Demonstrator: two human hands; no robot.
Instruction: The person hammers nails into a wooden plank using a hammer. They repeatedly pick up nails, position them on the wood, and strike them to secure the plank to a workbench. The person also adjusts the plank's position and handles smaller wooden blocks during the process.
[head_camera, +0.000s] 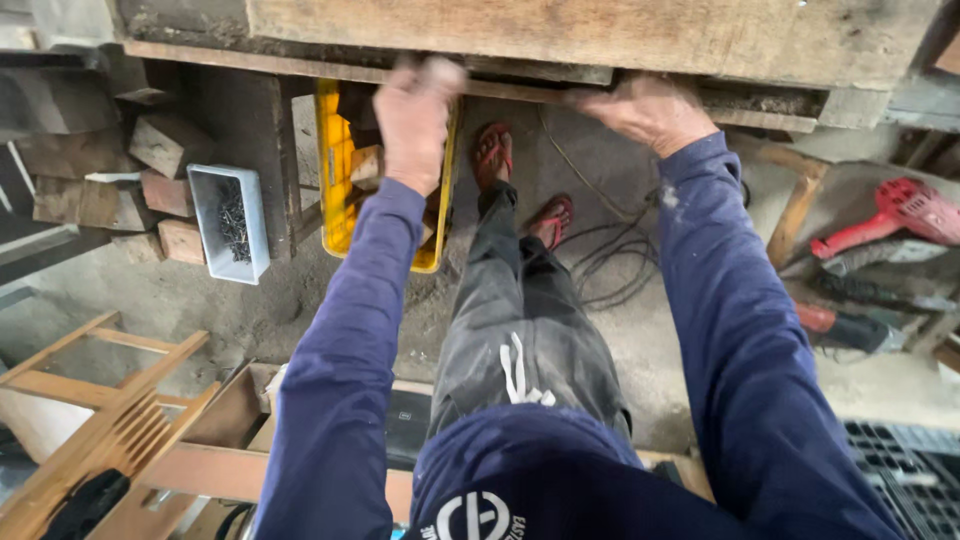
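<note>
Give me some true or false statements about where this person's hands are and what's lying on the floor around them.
1. Both hands are up at the edge of the wooden workbench. True: the left hand and the right hand both touch its lower edge.
2. The right hand holds the red power tool. False: the tool lies apart, on the floor to the right.
3. A yellow crate sits under the bench. True.
4. The grey tray is full of fruit. False: it holds small dark metal pieces, apparently nails.
5. The person wears red sandals. True.
</note>
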